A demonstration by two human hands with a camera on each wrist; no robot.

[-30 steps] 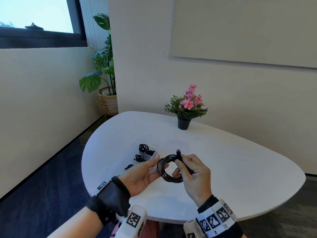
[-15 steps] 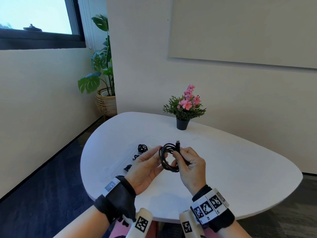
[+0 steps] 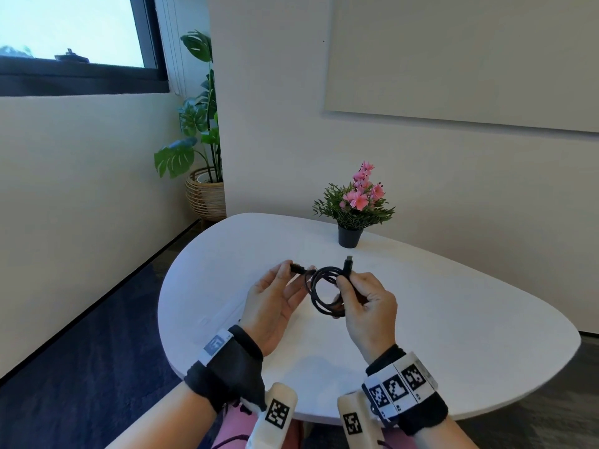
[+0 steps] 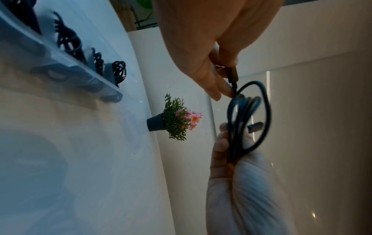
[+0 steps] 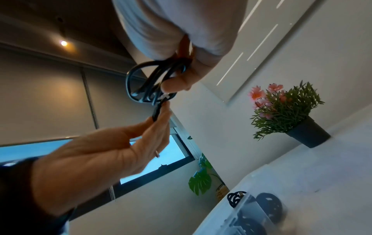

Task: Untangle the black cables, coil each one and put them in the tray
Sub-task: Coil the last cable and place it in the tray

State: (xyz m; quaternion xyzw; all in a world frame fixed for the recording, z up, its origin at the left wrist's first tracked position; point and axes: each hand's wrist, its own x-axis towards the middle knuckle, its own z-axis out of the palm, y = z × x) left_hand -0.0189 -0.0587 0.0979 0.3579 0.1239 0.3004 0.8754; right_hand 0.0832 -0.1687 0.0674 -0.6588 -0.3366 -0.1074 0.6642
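Right hand (image 3: 368, 306) grips the thin black coiled cable (image 3: 324, 291); left hand (image 3: 275, 299) pinches its plug end (image 3: 296, 268).

Left hand (image 3: 275, 306) now pinches cable (image 3: 324, 291) plug (image 3: 297, 269).

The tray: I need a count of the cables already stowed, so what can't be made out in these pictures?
- Tray, head view: the left hand covers nearly all of it.
- Stowed coils, left wrist view: the top left edge cuts them off, so no sure count.
- Tray in the right wrist view: blurred and cut by the bottom edge.
- Cable where the right hand grips it: fingers hide the loops.
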